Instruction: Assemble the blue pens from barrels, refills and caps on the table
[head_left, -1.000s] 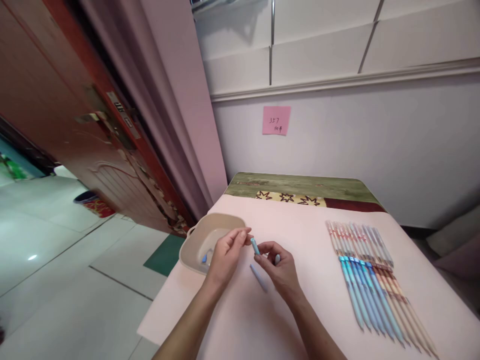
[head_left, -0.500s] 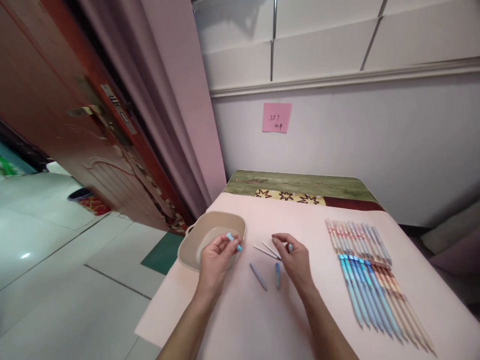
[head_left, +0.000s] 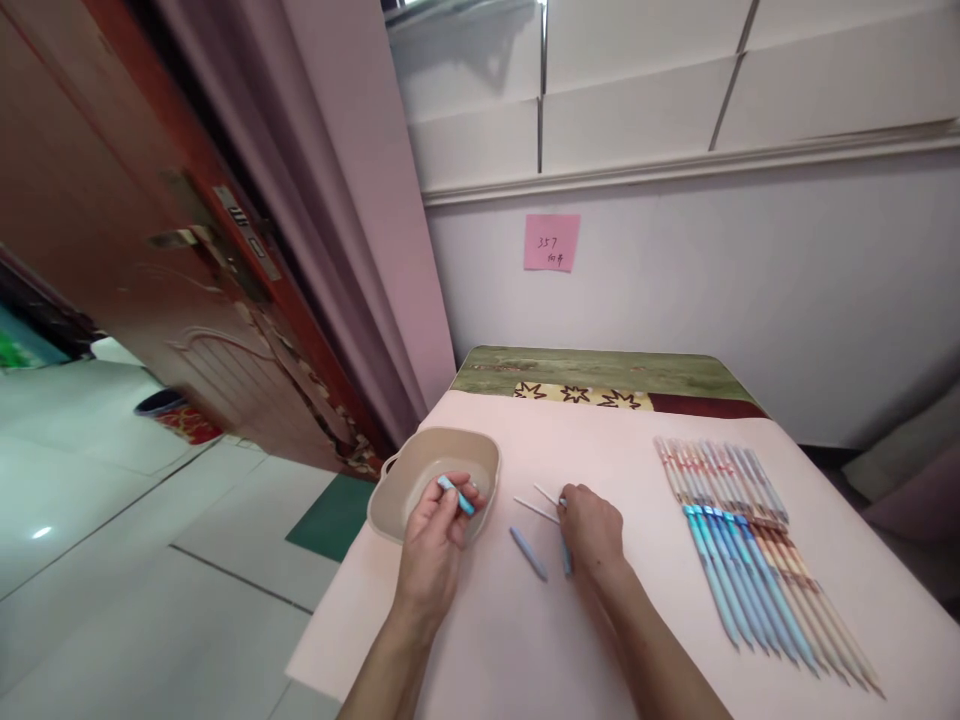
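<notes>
My left hand (head_left: 435,540) is closed around a short light-blue pen barrel (head_left: 456,494), held above the near right side of the beige basin (head_left: 386,510). My right hand (head_left: 594,532) is down at the table with its fingers bent together; what they grip is hidden. Two thin white pen refills (head_left: 534,508) lie beside its fingertips, their near ends running under the hand. Partly covered by that hand is a short blue pen piece (head_left: 566,556). Between my hands rests a blue-grey pen barrel (head_left: 529,553), touched by neither.
Several blue and beige pens (head_left: 750,580) lie in a row on the right of the pink-covered table (head_left: 487,640). Behind them is a row of pale clear pens (head_left: 716,475). A wall stands behind the table, with a pink note (head_left: 552,242) on it. A door (head_left: 187,330) is at the left.
My right hand has lowered onto the table over the refills and the short blue piece. My left hand keeps its light-blue barrel, turned slightly. The camera view has shifted a little.
</notes>
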